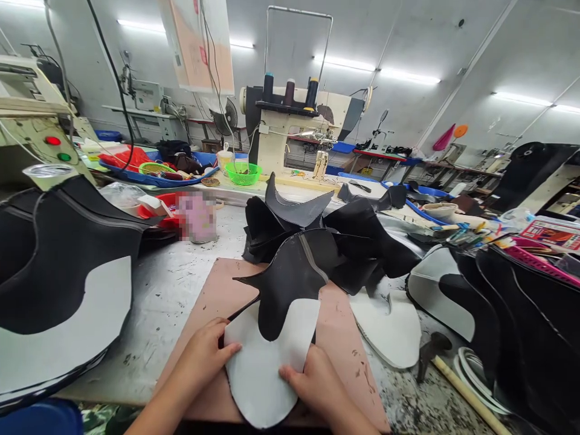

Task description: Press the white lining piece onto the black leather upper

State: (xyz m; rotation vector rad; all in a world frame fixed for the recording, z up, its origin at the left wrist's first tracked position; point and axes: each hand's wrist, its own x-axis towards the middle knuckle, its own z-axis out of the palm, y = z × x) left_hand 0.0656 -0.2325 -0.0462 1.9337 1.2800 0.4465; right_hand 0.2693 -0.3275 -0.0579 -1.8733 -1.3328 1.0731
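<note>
A black shoe upper piece (294, 266) with a white toe lining (260, 380) lies over a pinkish board (347, 356) in front of me. My left hand (203, 353) grips the left edge of the white part, thumb on top and the other fingers underneath. On the opposite edge my right hand (319, 377) pinches the same piece, its thumb pressed on the white surface. Just beyond are more black upper pieces (367, 235) in a loose heap. A loose white lining piece (389, 329) rests to the right of the board.
Stacked uppers stand at the left (81, 241) and right (493, 320). A hammer (435, 356) and a coil of white cord (475, 377) lie on the right. Behind are a sewing machine (272, 145), a green basket (244, 173) and a blue tray (167, 179).
</note>
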